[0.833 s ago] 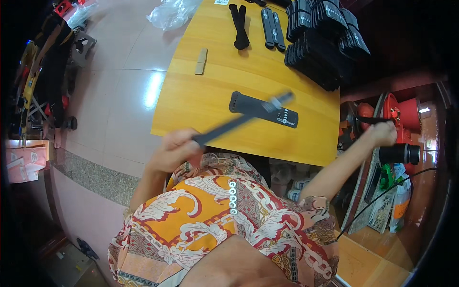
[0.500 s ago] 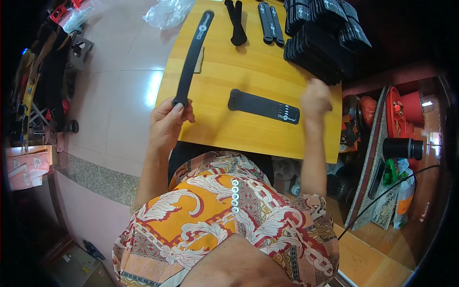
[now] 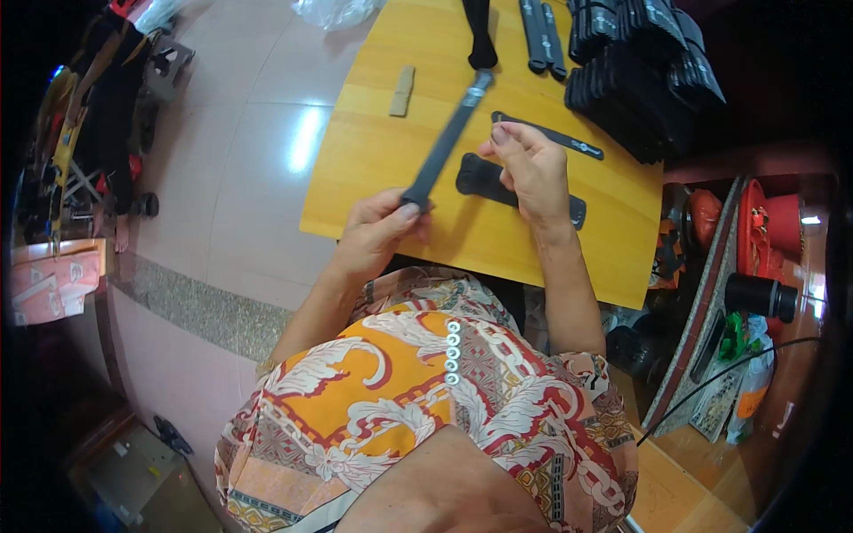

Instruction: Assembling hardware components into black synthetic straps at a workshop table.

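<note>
My left hand (image 3: pixel 384 226) pinches the near end of a long black strap (image 3: pixel 444 138), which slants up and to the right over the table. My right hand (image 3: pixel 533 173) is raised with thumb and forefinger pressed together; what lies between them, if anything, is too small to name. Behind its fingers a single black strap (image 3: pixel 577 145) with a pale label shows, and I cannot tell whether they touch it. Partly covered by the same hand is a wider black piece, seemingly several overlapping straps (image 3: pixel 480 176), on the table.
Black straps (image 3: pixel 480 40) and a labelled pair (image 3: pixel 544 40) lie at the yellow table's (image 3: pixel 355 178) far side. Bundled straps (image 3: pixel 626 98) pile up far right. A small brown strip (image 3: pixel 402 91) lies left. Shelves with red items (image 3: pixel 773 222) stand right; a person's dark-clothed legs (image 3: pixel 111 115) show left.
My right hand has come left from the table's right side, fingers pinched. The strap in my left hand has tilted rightward. A single strap now shows beyond the wider piece. The view has shifted slightly.
</note>
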A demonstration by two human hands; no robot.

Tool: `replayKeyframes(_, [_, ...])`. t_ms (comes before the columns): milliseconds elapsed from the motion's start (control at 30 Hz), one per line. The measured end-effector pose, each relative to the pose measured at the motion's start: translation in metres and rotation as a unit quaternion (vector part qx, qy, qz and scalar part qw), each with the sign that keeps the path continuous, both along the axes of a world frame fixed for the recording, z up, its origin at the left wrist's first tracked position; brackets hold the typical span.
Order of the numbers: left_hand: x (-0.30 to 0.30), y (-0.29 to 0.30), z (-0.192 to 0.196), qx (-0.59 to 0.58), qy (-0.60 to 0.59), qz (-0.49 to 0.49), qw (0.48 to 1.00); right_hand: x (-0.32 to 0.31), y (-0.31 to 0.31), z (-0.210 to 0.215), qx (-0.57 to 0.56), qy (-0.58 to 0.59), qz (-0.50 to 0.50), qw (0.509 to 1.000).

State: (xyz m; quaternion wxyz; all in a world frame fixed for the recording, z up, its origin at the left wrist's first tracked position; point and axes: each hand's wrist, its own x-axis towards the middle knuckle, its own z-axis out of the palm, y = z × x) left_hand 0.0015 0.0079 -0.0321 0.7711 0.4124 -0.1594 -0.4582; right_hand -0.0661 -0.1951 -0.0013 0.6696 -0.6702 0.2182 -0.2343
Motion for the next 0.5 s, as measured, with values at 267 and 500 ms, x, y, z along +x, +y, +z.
replayKeyframes(267, [-0.007, -0.010, 0.002, 0.007, 0.021, -0.071, 0.997, -0.001, 0.037, 0.000, 0.166, -0.007, 0.016, 0.986])
replayKeyframes(500, [0.003, -0.003, -0.011, -0.088, 0.135, -0.078, 0.984, -0.020, 0.054, 0.008, -0.056, 0.032, 0.045, 0.997])
